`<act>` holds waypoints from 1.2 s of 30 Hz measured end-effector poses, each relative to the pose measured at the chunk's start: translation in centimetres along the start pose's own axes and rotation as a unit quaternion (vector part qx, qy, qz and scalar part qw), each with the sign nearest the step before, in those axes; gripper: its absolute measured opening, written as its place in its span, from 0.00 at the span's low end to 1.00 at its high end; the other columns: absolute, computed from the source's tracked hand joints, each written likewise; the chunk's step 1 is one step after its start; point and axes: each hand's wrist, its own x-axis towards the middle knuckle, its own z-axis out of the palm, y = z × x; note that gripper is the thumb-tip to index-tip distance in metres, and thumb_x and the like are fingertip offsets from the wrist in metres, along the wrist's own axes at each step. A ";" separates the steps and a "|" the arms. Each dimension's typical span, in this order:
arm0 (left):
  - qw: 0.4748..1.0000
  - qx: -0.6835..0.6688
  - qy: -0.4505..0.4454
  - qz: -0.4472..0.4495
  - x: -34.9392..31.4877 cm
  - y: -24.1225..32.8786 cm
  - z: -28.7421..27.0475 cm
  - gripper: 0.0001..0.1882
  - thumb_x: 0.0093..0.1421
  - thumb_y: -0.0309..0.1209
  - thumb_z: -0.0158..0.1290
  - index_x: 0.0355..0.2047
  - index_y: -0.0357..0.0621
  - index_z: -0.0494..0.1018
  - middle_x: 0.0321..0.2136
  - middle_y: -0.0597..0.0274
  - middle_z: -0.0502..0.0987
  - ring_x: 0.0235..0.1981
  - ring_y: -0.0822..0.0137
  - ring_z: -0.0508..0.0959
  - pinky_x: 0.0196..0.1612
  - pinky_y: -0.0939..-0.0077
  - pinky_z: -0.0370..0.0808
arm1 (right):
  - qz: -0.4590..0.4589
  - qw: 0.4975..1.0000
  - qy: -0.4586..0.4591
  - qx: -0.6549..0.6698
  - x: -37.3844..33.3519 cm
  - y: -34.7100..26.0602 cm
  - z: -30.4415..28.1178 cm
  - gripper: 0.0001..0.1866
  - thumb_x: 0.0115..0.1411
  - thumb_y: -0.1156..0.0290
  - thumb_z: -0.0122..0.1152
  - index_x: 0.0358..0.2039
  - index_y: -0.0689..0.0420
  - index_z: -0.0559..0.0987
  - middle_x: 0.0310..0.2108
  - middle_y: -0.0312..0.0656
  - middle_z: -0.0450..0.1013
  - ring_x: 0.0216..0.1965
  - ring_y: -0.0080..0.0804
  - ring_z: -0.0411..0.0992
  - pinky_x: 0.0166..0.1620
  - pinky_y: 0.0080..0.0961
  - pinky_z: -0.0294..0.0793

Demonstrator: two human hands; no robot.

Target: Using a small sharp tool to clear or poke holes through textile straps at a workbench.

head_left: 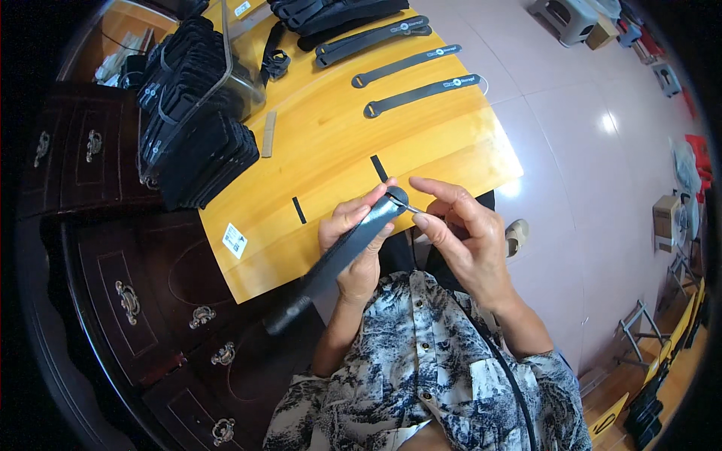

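Note:
My left hand (360, 276) is closed round a black strap (331, 263) just off the table's near edge. The strap's rounded end with a slot points up between the fingers, and its long tail hangs down to the left. My right hand (475, 252) pinches a slim, shiny metal piece (411, 207) between thumb and fingers, its index finger stretched out above. The tip of that piece meets the slot in the strap end; its full shape is hidden by the hand. Two single straps, a lower strap (425, 95) and an upper strap (406, 66), lie flat on the table beyond.
On the yellow wooden table (316, 143) stands a clear plastic bin (244, 83) beside black strap stacks (207, 161). More bundled straps (338, 15) lie at the far edge. A cardboard strip (268, 134) and white label (235, 240) are nearby. Dark drawers (128, 301) stand left.

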 end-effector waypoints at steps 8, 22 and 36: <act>0.985 -0.106 -0.023 -0.132 0.7 0.4 -1.3 0.16 0.53 0.15 0.56 0.39 0.38 0.65 0.43 0.41 0.73 0.48 0.54 0.75 0.52 0.65 0.73 | -0.139 0.970 -0.091 -0.176 1.3 0.0 -2.6 0.18 0.55 0.73 0.60 0.48 0.49 0.78 0.22 0.39 0.69 0.21 0.28 0.67 0.24 0.24 0.66; 0.955 -0.160 -0.020 -0.251 1.2 1.3 1.4 0.21 0.57 0.22 0.56 0.49 0.34 0.63 0.43 0.51 0.74 0.46 0.61 0.76 0.49 0.72 0.75 | -0.224 0.934 -0.026 -0.278 -0.1 0.0 -1.7 0.22 0.49 0.81 0.62 0.48 0.52 0.78 0.24 0.39 0.71 0.21 0.30 0.71 0.22 0.26 0.70; 0.934 -0.172 -0.023 -0.311 0.2 2.9 0.9 0.13 0.57 0.20 0.53 0.43 0.30 0.69 0.34 0.51 0.76 0.35 0.63 0.80 0.38 0.72 0.81 | -0.155 0.954 -0.100 -0.236 0.3 -1.4 -2.3 0.21 0.48 0.83 0.60 0.45 0.55 0.79 0.26 0.40 0.73 0.27 0.31 0.75 0.30 0.25 0.75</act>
